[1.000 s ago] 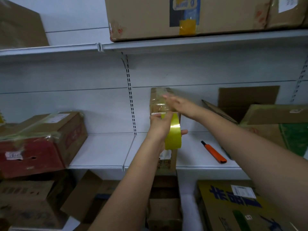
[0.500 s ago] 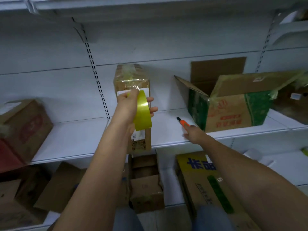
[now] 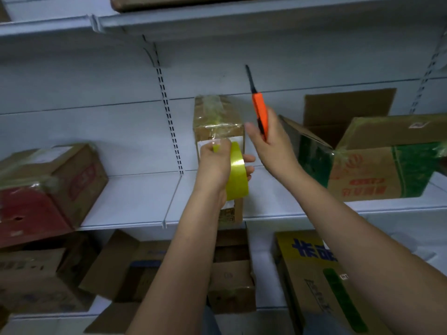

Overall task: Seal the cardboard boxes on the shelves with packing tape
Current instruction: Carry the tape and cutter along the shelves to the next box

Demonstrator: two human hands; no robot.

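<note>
A narrow upright cardboard box [image 3: 219,117], its top wrapped in clear tape, stands on the middle white shelf [image 3: 130,201]. My left hand [image 3: 215,163] grips a yellow roll of packing tape [image 3: 238,175] in front of the box's face. A strip of tape runs from the roll up onto the box. My right hand [image 3: 268,143] holds an orange utility knife [image 3: 260,112] upright just right of the box, its black tip pointing up.
An open green and tan carton [image 3: 377,165] stands to the right on the same shelf. A red and brown box [image 3: 43,187] sits at the left. Several cartons fill the lower shelf, among them a yellow one [image 3: 314,274]. Another shelf [image 3: 217,18] hangs overhead.
My right hand left the box top, reached down to the knife on the shelf, picked it up and raised it beside the box. The left hand kept holding the tape roll.
</note>
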